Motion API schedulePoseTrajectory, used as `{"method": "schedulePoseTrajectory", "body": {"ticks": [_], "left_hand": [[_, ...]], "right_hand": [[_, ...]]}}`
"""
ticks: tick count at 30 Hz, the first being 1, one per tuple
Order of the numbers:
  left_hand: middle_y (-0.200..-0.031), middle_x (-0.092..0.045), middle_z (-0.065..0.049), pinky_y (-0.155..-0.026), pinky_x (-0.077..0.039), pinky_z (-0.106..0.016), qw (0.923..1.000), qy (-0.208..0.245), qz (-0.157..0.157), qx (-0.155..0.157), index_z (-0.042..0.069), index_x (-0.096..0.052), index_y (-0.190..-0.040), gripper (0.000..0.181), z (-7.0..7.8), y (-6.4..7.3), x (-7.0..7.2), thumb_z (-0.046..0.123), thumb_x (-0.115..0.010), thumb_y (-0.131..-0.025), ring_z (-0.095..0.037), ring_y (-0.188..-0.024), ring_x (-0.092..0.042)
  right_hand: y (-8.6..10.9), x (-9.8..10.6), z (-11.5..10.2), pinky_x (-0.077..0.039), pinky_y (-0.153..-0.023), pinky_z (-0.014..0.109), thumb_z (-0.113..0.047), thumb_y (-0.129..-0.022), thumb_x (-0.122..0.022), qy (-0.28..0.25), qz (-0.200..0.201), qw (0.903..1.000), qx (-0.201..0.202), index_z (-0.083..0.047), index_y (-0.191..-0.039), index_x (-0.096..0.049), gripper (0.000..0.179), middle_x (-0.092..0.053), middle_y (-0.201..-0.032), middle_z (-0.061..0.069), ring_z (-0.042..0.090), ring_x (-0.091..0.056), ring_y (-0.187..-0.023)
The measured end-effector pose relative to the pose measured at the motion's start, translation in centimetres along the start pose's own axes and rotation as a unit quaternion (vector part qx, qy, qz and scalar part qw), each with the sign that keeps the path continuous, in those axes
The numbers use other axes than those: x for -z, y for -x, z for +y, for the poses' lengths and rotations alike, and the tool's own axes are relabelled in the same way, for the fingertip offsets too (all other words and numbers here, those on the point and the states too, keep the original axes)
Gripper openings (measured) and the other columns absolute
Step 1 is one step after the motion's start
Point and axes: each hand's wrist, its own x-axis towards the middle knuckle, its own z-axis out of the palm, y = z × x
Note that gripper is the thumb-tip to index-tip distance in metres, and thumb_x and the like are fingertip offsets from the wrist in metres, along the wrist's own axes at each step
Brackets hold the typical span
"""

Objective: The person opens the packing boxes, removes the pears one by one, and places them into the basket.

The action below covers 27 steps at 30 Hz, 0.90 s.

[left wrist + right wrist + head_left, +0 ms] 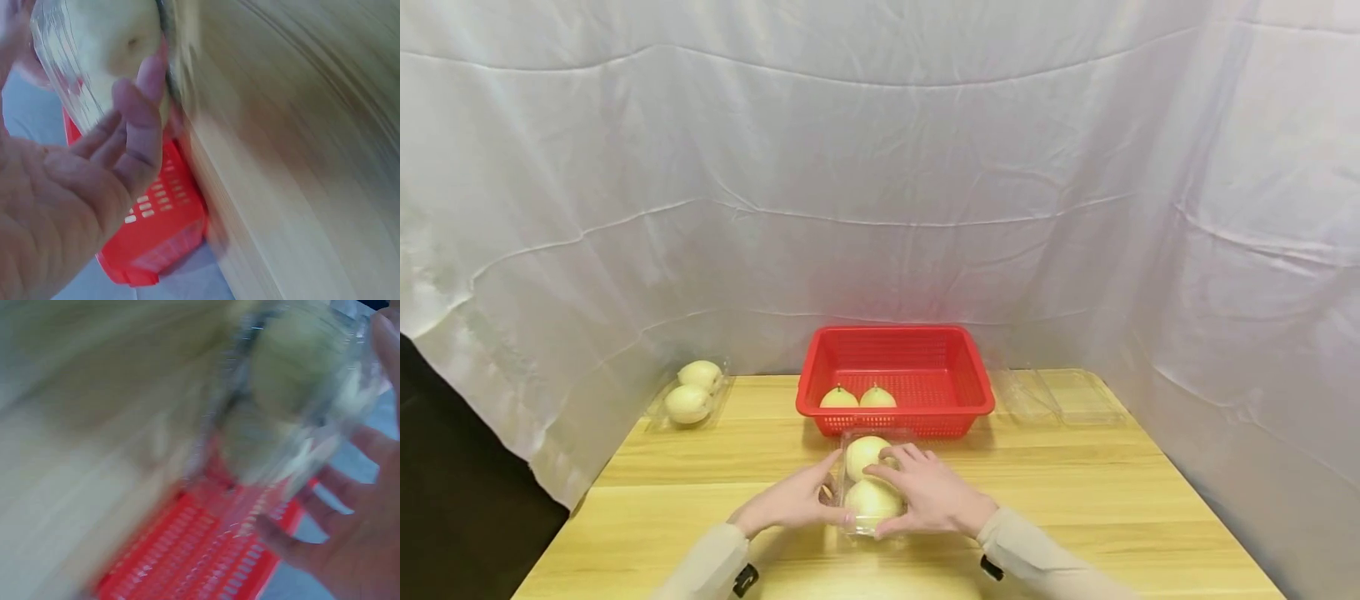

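Note:
A clear plastic clamshell box [865, 527] with two pale yellow pears stands on the table just in front of the red basket. Its left side is flanked by my left hand [793, 500], thumb near the front corner and fingers farther back. In the left wrist view, the loosely bent fingers [140, 125] lie against or close to the plastic. My right hand [936, 492] spreads over the box's right side, above the pears [872, 502]. Blur in the right wrist view hides the exact contact of those fingers [337, 494] with the box.
Behind the box stands the red plastic basket [895, 411], with two pears [877, 397] in it. At the back left, another clear box holds two pears [688, 403]. Clear plastic packs [1075, 396] lie at the back right. Grey-white curtains [880, 167] surround the wooden table [1075, 500].

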Motion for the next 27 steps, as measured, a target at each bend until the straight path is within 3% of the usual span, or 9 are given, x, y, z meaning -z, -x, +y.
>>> {"method": "schedulePoseTrajectory", "body": {"ticks": [4,8,15,21,27], "left_hand": [[-0.104,-0.065,-0.002,-0.074,-0.053,-0.024,0.9993,0.026,-0.02,-0.019,0.002,-0.008,-0.156,0.114,-0.4,0.4,0.2,0.035,-0.083,-0.077,-0.012,-0.087,-0.067],[-0.114,-0.065,-0.007,-0.075,-0.053,-0.024,0.999,0.035,-0.019,-0.022,-0.001,-0.013,-0.154,0.109,-0.5,0.7,0.2,0.033,-0.083,-0.078,-0.016,-0.09,-0.068],[-0.117,-0.065,-0.01,-0.075,-0.053,-0.025,0.9982,0.054,-0.016,-0.021,0.002,-0.019,-0.152,0.105,-0.7,0.7,0.1,0.028,-0.086,-0.074,-0.018,-0.09,-0.067],[-0.117,-0.064,-0.013,-0.074,-0.053,-0.026,0.9973,0.07,-0.009,-0.021,0.003,-0.026,-0.146,0.097,-0.6,0.7,-0.2,0.023,-0.087,-0.073,-0.021,-0.089,-0.068],[-0.112,-0.061,-0.007,-0.076,-0.052,-0.028,0.9976,0.052,-0.009,-0.044,0.011,-0.046,-0.131,0.068,-0.6,0.9,-0.5,0.03,-0.083,-0.077,-0.016,-0.088,-0.066]], "right_hand": [[-0.6,0.4,-1.0,-0.046,-0.094,0.062,-0.072,-0.074,-0.067,0.001,-0.041,0.999,-0.016,-0.037,-0.146,-0.043,0.083,-0.038,-0.15,0.009,0.03,-0.042,-0.132],[-1.2,0.8,-1.7,-0.042,-0.094,0.068,-0.069,-0.072,-0.071,0.003,-0.082,0.9961,-0.033,-0.045,-0.147,-0.038,0.085,-0.03,-0.157,0.008,0.037,-0.035,-0.139],[-2.4,1.3,-2.7,-0.044,-0.091,0.068,-0.066,-0.07,-0.076,0.02,-0.133,0.9892,-0.058,-0.053,-0.144,-0.036,0.085,-0.028,-0.158,0.005,0.043,-0.032,-0.141],[-2.6,1.2,-2.8,-0.047,-0.092,0.063,-0.062,-0.067,-0.08,0.016,-0.125,0.9897,-0.068,-0.05,-0.143,-0.04,0.087,-0.031,-0.156,0.005,0.047,-0.034,-0.139],[-2.4,0.9,-2.5,-0.05,-0.09,0.058,-0.062,-0.064,-0.082,0.017,-0.097,0.9937,-0.054,-0.052,-0.146,-0.033,0.096,-0.036,-0.15,0.005,0.04,-0.039,-0.136]]}}
